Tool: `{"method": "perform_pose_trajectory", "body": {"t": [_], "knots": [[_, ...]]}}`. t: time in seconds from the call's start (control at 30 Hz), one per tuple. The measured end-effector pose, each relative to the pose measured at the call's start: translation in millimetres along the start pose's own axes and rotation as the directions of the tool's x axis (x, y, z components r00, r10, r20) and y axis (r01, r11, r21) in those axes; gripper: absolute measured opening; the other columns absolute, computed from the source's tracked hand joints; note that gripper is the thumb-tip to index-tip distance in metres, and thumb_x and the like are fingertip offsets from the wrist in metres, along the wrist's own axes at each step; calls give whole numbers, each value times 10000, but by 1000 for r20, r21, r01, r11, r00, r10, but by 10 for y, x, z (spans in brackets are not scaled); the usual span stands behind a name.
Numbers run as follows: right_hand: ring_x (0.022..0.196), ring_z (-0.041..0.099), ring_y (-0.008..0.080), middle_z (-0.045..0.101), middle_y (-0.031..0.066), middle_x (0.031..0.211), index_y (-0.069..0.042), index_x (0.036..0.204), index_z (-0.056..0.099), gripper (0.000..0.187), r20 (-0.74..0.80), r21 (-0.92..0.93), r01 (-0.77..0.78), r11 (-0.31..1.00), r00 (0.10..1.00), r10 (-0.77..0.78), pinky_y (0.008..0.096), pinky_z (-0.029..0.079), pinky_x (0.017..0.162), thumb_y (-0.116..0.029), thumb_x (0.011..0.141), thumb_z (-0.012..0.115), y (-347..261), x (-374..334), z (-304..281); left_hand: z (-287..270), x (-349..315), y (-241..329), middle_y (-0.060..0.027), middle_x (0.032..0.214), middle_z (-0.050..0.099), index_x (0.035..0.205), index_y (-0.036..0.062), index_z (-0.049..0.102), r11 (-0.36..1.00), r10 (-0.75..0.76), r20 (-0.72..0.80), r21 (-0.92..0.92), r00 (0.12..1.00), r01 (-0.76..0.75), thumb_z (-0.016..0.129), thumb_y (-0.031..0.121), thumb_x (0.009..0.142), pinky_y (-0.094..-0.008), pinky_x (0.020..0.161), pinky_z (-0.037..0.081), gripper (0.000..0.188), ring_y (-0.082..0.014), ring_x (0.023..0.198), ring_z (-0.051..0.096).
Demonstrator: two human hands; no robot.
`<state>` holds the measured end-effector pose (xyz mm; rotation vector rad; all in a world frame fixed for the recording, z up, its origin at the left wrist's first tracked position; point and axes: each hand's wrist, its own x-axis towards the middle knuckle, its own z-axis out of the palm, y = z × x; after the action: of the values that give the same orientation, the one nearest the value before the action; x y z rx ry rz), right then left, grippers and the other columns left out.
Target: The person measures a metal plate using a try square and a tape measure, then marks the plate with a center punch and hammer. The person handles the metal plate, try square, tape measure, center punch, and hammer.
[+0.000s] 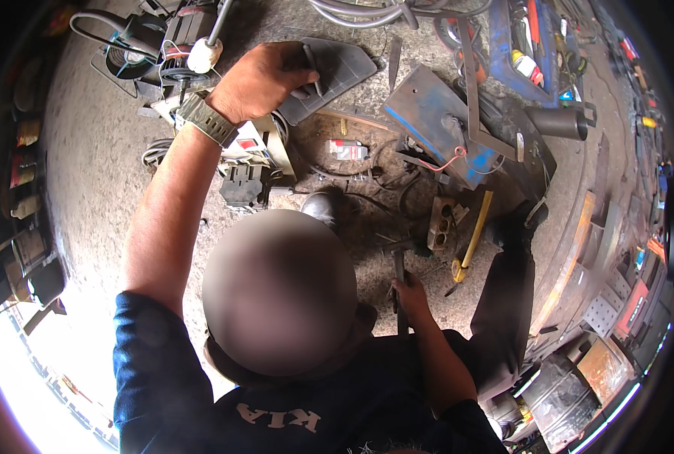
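Observation:
At the upper left my left hand (260, 82), with a watch strap on its wrist, is closed over a dark flat plate (346, 69). A short grey rod (312, 68) stands at its thumb and fingers; what kind of rod it is cannot be made out. Faint lines cross the plate's face. Lower right of centre, my right hand (412, 298) wraps round the handle of a hammer (399, 261), whose head points away from me. A perforated block (442, 222) and a yellow-handled tool (475, 236) lie to the right of the hammer. A large blurred round patch hides the floor left of the hammer.
A blue-marked metal plate (435, 121) lies at the right, with a steel square (475, 98) across it. Beyond stands a blue tool tray (518, 76). A power tool (182, 60) and cables are at the upper left. A small white-and-red container (347, 150) lies mid-floor.

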<state>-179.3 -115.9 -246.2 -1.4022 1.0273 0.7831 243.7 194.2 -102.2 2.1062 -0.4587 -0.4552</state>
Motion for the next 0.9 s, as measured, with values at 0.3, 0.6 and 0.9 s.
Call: {"method": "perform_pose_trajectory", "body": {"t": [0.3,0.6,0.9], "knots": [[542,538,129,564,19,724,-28,1339,566,404,-17,-36,29,999,999,-30,313,453,464,-174,966,617,44,29,24,20,-4,19,-145,894,750,1098,-24,690,998,-24,5,-53,1000,24,686,170,923,-329,787,552,262,-192,815,719],[540,536,128,561,21,735,-14,1335,569,409,-4,-19,14,1000,1000,-14,311,452,464,-183,967,621,-63,-48,43,7,-18,17,-150,897,745,1098,-15,691,998,33,-18,49,999,-32,685,178,926,-341,787,547,259,-205,815,710],[545,536,127,562,21,740,-28,1362,562,430,0,-34,18,999,1000,-18,309,455,466,-182,966,627,-74,-48,38,2,-32,67,-78,948,744,1143,-16,685,997,-50,25,63,998,48,660,119,956,-297,829,545,232,-131,880,685]]}}
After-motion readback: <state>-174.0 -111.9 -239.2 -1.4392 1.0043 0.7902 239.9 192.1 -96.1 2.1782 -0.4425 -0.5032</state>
